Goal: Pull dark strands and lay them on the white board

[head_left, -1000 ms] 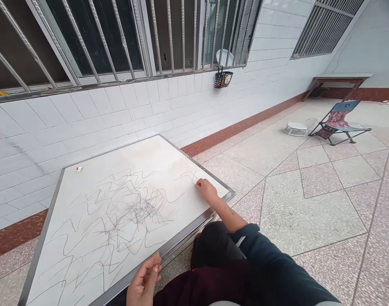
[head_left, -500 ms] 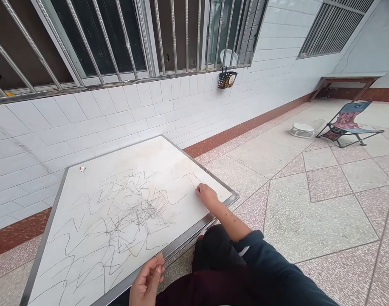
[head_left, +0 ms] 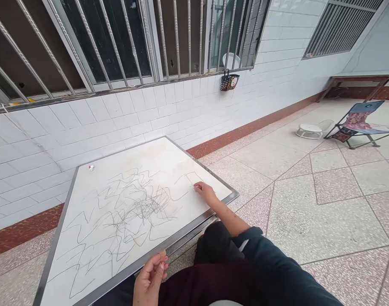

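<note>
A white table with a grey metal rim lies before me, its surface covered with long dark threads or lines, densely tangled around the middle. My right hand is over the table's right part, fingers pinched at one end of a thin dark line; what they hold is too small to name. Near the front rim, my left hand has thumb and fingers pressed together, with a small brown piece at the fingertips. A small white and red object sits at the table's far left corner.
Behind the table is a white tiled wall with barred windows. A black basket hangs below the bars. To the right stand a folding chair, a low white stool and a long table.
The view has shifted slightly, so the table and wall sit a little further right. My right hand has moved slightly to the left over the table, its fingertips now more visible.
</note>
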`<state>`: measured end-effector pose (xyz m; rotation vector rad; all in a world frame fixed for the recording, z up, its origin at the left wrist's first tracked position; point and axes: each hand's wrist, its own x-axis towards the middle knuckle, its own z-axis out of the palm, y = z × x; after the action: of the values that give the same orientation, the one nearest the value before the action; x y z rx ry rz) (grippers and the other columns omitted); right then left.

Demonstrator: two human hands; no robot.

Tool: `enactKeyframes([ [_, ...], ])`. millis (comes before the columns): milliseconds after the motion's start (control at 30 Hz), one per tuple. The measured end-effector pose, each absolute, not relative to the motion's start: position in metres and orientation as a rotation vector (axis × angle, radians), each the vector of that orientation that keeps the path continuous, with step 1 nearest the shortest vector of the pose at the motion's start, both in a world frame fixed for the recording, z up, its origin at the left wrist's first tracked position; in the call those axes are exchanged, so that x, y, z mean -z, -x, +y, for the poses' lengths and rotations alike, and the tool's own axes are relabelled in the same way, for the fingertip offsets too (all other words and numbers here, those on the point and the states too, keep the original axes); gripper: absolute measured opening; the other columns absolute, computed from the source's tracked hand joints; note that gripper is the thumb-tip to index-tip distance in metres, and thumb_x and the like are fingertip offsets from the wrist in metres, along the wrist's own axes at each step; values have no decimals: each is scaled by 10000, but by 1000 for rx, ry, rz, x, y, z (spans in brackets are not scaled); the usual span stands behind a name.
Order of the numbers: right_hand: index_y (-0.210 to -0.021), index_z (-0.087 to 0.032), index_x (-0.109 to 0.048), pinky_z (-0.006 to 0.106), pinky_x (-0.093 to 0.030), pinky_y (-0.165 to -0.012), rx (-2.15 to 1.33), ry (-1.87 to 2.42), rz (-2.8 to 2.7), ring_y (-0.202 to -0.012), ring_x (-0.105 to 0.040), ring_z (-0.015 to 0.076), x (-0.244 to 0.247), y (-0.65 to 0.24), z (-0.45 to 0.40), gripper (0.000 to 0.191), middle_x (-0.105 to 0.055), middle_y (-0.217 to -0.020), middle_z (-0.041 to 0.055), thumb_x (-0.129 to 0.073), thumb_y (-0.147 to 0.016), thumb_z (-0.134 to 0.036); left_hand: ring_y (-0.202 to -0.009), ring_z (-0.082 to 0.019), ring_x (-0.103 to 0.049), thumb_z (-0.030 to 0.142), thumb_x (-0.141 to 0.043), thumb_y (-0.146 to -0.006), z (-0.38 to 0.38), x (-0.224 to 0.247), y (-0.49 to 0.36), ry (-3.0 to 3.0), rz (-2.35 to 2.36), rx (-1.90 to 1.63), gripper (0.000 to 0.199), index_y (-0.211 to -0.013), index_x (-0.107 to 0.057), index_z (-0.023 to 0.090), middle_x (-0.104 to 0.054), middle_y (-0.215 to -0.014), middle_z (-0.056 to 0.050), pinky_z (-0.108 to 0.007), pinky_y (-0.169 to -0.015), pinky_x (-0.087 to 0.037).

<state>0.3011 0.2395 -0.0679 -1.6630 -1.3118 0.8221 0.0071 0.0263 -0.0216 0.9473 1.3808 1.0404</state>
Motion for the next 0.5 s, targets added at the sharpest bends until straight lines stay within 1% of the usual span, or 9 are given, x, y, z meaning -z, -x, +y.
enactKeyframes([
  [133,-924,-182,-621,234,-351,-564,-990,1484,-1178,-607,-477,115,61,-293,243,223,-603,-762,5,-541,-772,-324,-948,-266,-658,550,-739,-634,24,17,-9,-948,1377,-1042,515,-1014,-724,203,-720,-1042,-102,-330,-764,-554],
  [300,-1012,-149,-625,219,-299,-495,-1187,1256,-1050,-573,-424,87,40,-279,239,367,-567,-777,25,-579,-752,-403,-930,-277,-669,552,-735,-635,18,14,-14,-981,1360,-1027,510,-1006,-730,202,-722,-1033,-109,-345,-761,-551],
  [400,-1024,-158,-639,214,-276,-492,-1288,1123,-1056,-568,-397,76,23,-264,219,402,-547,-760,9,-646,-718,-419,-918,-266,-670,531,-725,-660,17,11,-15,-961,1382,-1080,466,-990,-732,202,-727,-1015,-102,-332,-755,-541],
  [500,-1011,-172,-658,218,-251,-489,-1408,991,-1111,-543,-358,65,6,-241,179,412,-544,-744,-5,-701,-698,-435,-930,-246,-654,484,-715,-699,24,-2,-14,-947,1390,-1178,406,-985,-730,195,-722,-1030,-99,-314,-756,-526],
])
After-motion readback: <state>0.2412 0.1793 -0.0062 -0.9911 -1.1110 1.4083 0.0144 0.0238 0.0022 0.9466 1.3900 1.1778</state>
